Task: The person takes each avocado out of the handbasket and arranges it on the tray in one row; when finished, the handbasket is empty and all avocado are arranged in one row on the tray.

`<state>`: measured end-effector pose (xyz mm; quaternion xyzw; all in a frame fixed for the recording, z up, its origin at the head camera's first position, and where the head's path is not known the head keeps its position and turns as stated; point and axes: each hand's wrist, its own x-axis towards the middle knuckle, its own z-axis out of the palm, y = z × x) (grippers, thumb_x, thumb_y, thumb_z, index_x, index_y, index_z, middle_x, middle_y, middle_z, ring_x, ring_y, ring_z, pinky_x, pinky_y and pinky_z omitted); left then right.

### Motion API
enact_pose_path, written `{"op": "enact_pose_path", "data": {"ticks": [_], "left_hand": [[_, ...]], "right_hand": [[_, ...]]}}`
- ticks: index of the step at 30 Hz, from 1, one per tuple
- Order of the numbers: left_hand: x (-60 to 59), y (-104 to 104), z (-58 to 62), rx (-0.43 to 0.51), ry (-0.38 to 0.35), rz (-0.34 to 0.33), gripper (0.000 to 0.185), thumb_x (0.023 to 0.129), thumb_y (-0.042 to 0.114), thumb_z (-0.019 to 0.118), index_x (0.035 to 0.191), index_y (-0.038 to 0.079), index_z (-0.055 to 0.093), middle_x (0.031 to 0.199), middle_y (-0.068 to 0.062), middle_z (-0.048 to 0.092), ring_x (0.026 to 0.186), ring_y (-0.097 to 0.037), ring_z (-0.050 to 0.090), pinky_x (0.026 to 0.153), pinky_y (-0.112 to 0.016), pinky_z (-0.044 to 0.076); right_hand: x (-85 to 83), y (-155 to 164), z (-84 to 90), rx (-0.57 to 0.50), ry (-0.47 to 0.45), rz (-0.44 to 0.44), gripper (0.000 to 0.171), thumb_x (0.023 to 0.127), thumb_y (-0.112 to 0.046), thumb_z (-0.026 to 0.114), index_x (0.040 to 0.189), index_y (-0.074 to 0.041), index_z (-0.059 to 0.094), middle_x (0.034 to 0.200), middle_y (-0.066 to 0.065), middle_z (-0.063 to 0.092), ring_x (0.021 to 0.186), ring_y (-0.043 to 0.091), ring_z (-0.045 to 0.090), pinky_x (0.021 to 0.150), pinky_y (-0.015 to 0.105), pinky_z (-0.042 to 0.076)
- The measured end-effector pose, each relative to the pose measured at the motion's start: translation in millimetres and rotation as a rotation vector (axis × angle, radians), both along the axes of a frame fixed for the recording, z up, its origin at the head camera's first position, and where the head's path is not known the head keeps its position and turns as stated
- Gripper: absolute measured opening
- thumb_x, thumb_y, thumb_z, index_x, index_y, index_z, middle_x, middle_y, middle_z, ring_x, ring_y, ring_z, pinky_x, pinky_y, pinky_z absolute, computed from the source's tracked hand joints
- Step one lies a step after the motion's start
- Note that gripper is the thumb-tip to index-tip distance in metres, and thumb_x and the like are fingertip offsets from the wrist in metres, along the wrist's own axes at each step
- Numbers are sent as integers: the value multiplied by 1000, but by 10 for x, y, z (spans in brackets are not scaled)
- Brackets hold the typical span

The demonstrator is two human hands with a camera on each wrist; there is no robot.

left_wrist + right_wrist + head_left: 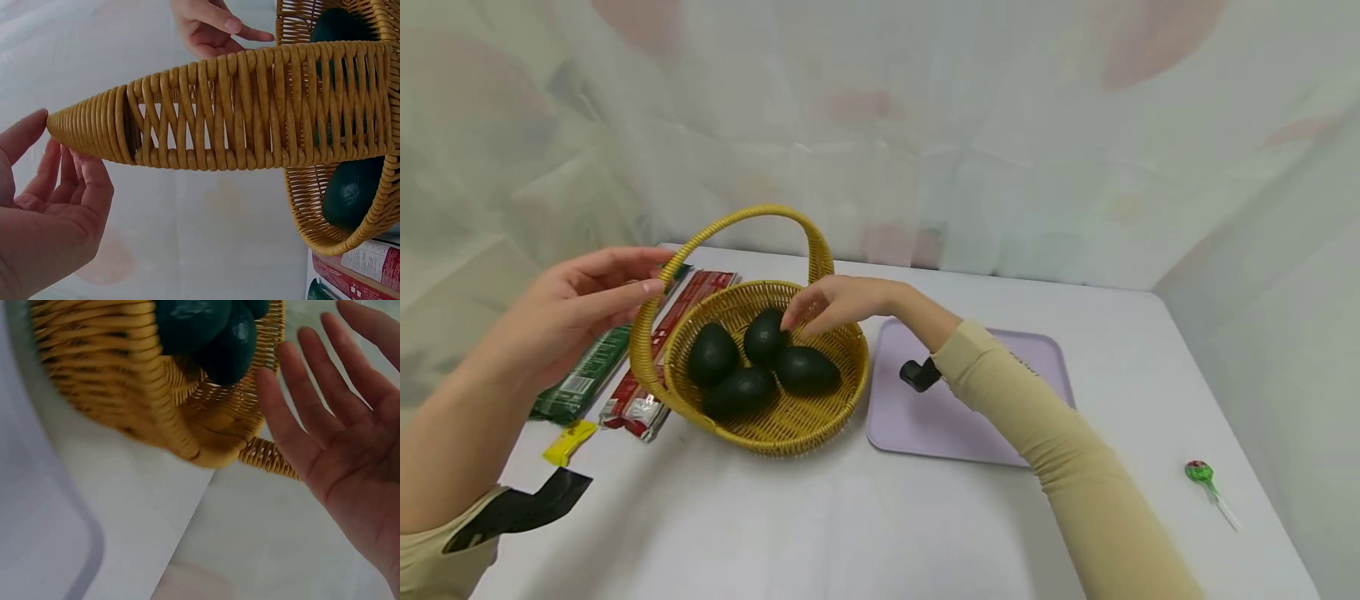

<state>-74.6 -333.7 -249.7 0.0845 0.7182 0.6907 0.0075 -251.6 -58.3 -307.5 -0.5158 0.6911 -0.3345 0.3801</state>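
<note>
A yellow wicker basket (782, 443) with a tall arched handle (219, 112) stands on the white table. Several dark green avocados (807, 371) lie together inside it, mostly toward its left side. My left hand (561, 312) holds the left side of the handle, thumb on one side and fingertips on the other, as the left wrist view also shows. Over the basket's right part hovers my right hand (844, 302), palm down, with loosely bent fingers near the avocados. In the right wrist view that hand (356, 431) appears with fingers spread and nothing in them.
Right of the basket lies a lilac tray (917, 425), partly under the right forearm. Red packets (677, 327), a green packet (583, 377) and a small yellow wrapped piece (569, 442) are at the left. A lollipop (1202, 473) lies near the right edge; a curtain hangs behind.
</note>
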Motion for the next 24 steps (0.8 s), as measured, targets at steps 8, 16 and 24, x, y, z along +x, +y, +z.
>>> {"op": "enact_pose_path", "data": {"ticks": [8, 16, 24], "left_hand": [[-71, -101, -62, 211, -102, -180, 35, 101, -4, 42, 128, 7, 62, 115, -6, 63, 95, -18, 65, 74, -28, 57], [-76, -149, -119, 367, -182, -293, 41, 103, -2, 32, 128, 9, 62, 120, -8, 62, 103, -22, 64, 80, -35, 57], [-67, -157, -135, 354, -179, -298, 41, 103, -2, 32, 129, 9, 61, 121, -7, 61, 105, -21, 63, 82, -35, 56]], "right_hand": [[-74, -289, -121, 146, -33, 25, 38, 91, -13, 67, 127, -4, 59, 128, 12, 58, 98, 15, 57, 85, 34, 51], [-55, -392, -234, 313, -47, -18, 44, 89, -15, 69, 130, -8, 57, 128, 5, 55, 110, 15, 54, 94, 42, 49], [-28, -418, -301, 435, -17, -12, 52, 86, -25, 75, 133, -15, 56, 128, -2, 55, 116, 11, 52, 92, 41, 51]]}}
